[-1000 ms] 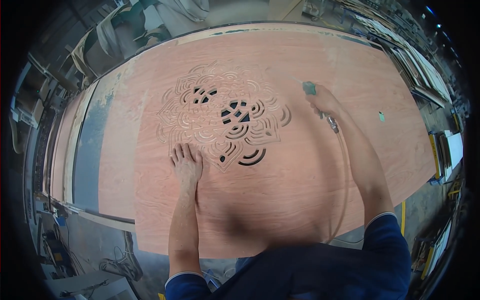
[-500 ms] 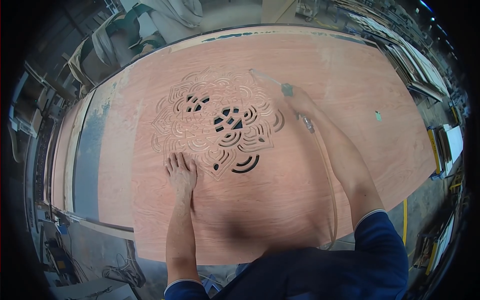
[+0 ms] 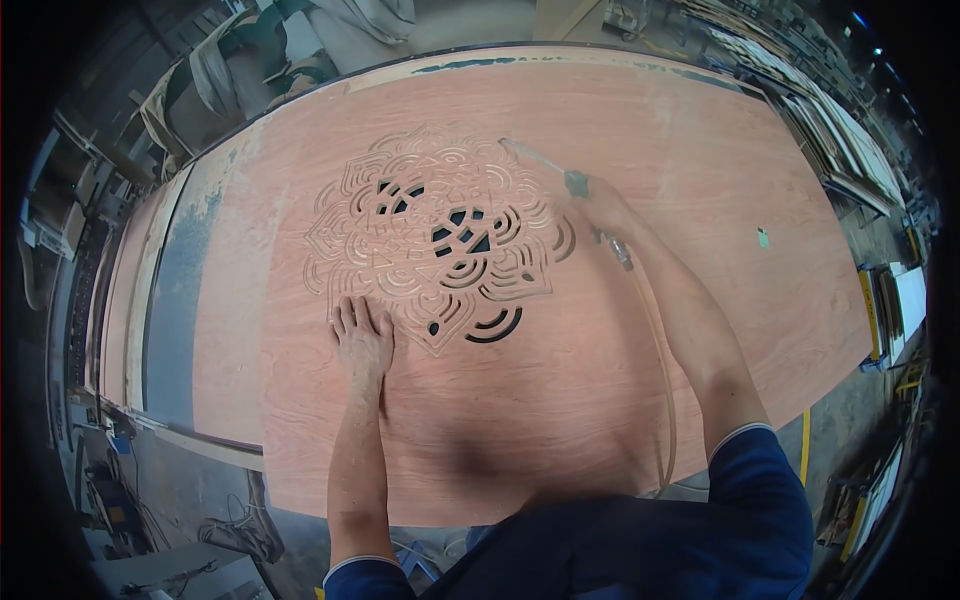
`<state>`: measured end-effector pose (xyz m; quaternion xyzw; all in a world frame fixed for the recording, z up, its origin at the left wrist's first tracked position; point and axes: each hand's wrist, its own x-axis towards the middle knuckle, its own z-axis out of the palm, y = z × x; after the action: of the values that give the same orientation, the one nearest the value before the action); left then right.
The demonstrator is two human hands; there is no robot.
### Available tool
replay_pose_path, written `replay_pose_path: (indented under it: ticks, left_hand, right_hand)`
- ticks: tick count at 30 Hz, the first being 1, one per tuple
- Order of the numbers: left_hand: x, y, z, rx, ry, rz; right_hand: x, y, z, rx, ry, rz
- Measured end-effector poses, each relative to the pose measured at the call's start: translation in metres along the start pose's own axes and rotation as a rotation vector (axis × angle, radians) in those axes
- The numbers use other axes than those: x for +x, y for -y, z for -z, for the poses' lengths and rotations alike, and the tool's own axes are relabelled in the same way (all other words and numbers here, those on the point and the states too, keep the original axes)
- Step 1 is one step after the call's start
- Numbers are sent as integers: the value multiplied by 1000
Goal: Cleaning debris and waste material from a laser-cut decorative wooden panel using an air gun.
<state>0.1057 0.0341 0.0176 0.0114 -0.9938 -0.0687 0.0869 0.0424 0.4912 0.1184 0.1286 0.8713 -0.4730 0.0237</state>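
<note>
A large reddish plywood sheet (image 3: pixel 480 420) lies before me, with a round mandala pattern (image 3: pixel 400 240) carved into it. Dark openings (image 3: pixel 462 232) go through the pattern at its middle, upper left and lower right. My left hand (image 3: pixel 362 338) rests flat on the sheet at the pattern's lower left edge, fingers slightly apart. My right hand (image 3: pixel 600 205) is closed round an air blow gun (image 3: pixel 577 183), right of the pattern. Its thin nozzle points up and left, the tip over the pattern's upper right rim. From the gun's fitting a hose (image 3: pixel 660 380) runs down toward my body.
A small green label (image 3: pixel 763 238) sits on the sheet's right side. Stacked panels (image 3: pixel 845 150) stand beyond the right edge. A grey worn strip (image 3: pixel 175 330) borders the sheet on the left. Past the far edge hang fabric dust bags (image 3: pixel 215 75). Cables (image 3: pixel 240 535) lie at lower left.
Both hands keep nearly the same places on and over the sheet. The whole view has shifted very slightly; the blow gun stays at the pattern's upper right.
</note>
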Motion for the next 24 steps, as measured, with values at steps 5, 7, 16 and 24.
replay_pose_path:
  ticks: [5,7,16,24]
  left_hand:
    - [0,7,-9,20,-57,-41]
    - [-4,13,-11,40,-111,-71]
    - [6,10,-16,49,-125,-11]
    - [-1,13,-14,90,-64,-75]
  right_hand:
    - [-7,-8,26,42,-58,4]
    - [-32,-14,56,-6,-15,-32]
    - [-148,-59,122,165,-50,-101]
    - [-196,-81,106,211,-72,-94]
